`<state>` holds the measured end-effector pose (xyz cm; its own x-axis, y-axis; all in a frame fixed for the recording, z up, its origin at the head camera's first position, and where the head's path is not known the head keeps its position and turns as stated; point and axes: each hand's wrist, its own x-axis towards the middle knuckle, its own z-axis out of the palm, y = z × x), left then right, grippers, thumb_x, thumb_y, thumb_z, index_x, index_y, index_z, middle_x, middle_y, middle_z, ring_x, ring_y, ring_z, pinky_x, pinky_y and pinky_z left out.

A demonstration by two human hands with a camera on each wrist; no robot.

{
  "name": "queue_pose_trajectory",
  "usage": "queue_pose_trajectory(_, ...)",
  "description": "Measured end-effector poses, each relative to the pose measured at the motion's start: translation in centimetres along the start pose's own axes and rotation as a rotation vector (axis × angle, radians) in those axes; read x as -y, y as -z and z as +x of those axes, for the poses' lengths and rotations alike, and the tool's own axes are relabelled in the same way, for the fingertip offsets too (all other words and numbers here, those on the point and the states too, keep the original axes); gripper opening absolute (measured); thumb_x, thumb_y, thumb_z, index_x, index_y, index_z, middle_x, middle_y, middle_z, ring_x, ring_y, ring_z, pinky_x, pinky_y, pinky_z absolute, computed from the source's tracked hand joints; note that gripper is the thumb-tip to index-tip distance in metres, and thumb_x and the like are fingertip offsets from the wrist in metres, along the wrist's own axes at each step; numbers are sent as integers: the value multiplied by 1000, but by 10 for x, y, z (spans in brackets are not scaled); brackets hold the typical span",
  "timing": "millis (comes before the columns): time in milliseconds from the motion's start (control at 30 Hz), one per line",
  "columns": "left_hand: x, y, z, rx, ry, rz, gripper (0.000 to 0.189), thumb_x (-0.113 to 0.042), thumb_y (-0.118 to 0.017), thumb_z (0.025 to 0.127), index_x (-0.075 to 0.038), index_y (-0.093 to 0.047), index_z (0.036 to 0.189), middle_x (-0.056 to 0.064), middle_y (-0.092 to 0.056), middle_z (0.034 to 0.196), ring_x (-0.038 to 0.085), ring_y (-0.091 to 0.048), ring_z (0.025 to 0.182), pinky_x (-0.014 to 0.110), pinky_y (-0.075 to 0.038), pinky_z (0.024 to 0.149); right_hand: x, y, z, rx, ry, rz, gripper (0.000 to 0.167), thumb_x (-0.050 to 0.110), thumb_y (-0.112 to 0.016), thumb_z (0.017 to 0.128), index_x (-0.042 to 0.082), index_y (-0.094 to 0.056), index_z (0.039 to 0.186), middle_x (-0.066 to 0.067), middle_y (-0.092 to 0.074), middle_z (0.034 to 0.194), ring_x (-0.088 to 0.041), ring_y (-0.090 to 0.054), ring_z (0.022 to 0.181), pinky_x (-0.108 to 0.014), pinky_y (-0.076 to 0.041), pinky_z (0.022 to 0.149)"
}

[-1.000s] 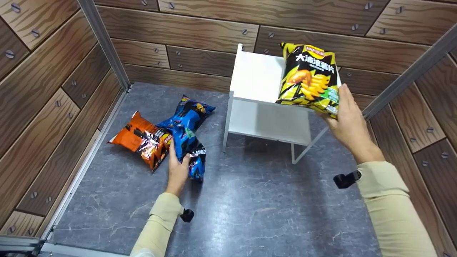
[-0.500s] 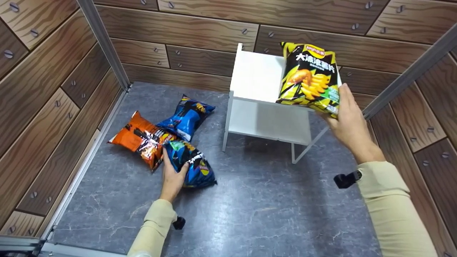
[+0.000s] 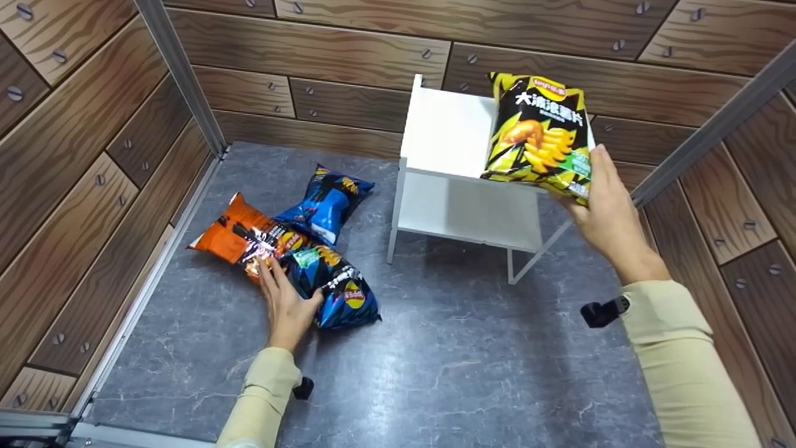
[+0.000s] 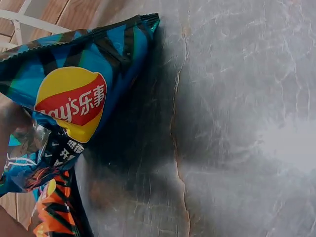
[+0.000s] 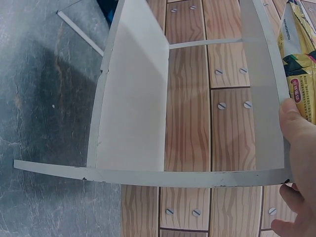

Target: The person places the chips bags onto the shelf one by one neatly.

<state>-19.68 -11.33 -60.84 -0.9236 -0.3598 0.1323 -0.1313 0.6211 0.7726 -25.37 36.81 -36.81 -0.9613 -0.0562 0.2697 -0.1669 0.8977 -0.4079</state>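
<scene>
My left hand (image 3: 289, 314) spreads its fingers over the edge of an orange bag of chips (image 3: 230, 236). Its thumb rests against a dark blue bag of chips (image 3: 342, 292) lying on the floor, whose logo faces up. Behind these lies a second blue bag of chips (image 3: 326, 205). At the right, my right hand (image 3: 612, 218) holds a yellow and black bag of chips (image 3: 541, 134) by its lower right side, at the top of a small white shelf (image 3: 451, 130). In the right wrist view the thumb is by the bag and the board edge; the fingers curl below.
The shelf's lower board (image 3: 466, 211) sits under the top one, on thin metal legs (image 3: 522, 270). Grey marbled floor (image 3: 429, 348) spreads in front. Wood-patterned walls (image 3: 311, 43) and metal frame posts (image 3: 180, 74) enclose the space.
My left hand has brought the dark blue bag down and rightward, turned it, and let go of it. Its fingers have moved left onto the orange bag. My right hand has stayed still.
</scene>
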Motion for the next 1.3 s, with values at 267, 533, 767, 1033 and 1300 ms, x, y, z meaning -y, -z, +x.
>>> queue_pose_trajectory(267, -4, 8, 8, 84, -217, 14, 94, 10, -55, 79, -9, -12, 160, 18, -4, 167, 39, -6, 154, 54, -10, 125, 0, 0, 0, 10, -11, 8, 91, 33, -66, 95, 1, -8, 158, -25, -9, 165, -50, -19, 147, -61, -19, 120)
queue_pose_trajectory(533, -5, 14, 19, 415, -687, 279, 109, 30, -56, 62, -17, -31, 157, 11, -25, 164, 40, -20, 151, 63, -19, 120, 0, 0, 1, 9, -8, 15, 92, 33, -66, 95, 1, -7, 158, -25, -9, 165, -51, -19, 147, -60, -18, 121)
queue_pose_trajectory(767, -6, 16, 19, 681, -727, 430, 98, 22, -69, 71, -19, -37, 154, 13, -28, 163, 44, -21, 150, 70, -17, 117, 1, -2, 2, 6, 0, 18, 91, 33, -65, 95, 1, -7, 158, -25, -9, 164, -50, -19, 147, -59, -18, 121)
queue_pose_trajectory(1033, -10, 12, 11, 710, -615, 482, 95, 14, -71, 76, -19, -32, 156, 12, -27, 164, 40, -20, 152, 70, -17, 117, 0, -1, 0, -13, 20, 28, 89, 26, -66, 95, -1, -9, 157, -27, -9, 164, -49, -19, 148, -60, -19, 120)
queue_pose_trajectory(1300, -11, 6, 1, 613, -507, 491, 109, -9, -89, 69, -18, -26, 158, 7, -35, 161, 35, -31, 148, 68, -19, 118, 0, -2, 0, -17, 22, 31, 90, 29, -67, 95, -2, -10, 157, -28, -11, 163, -49, -19, 148, -59, -18, 121)
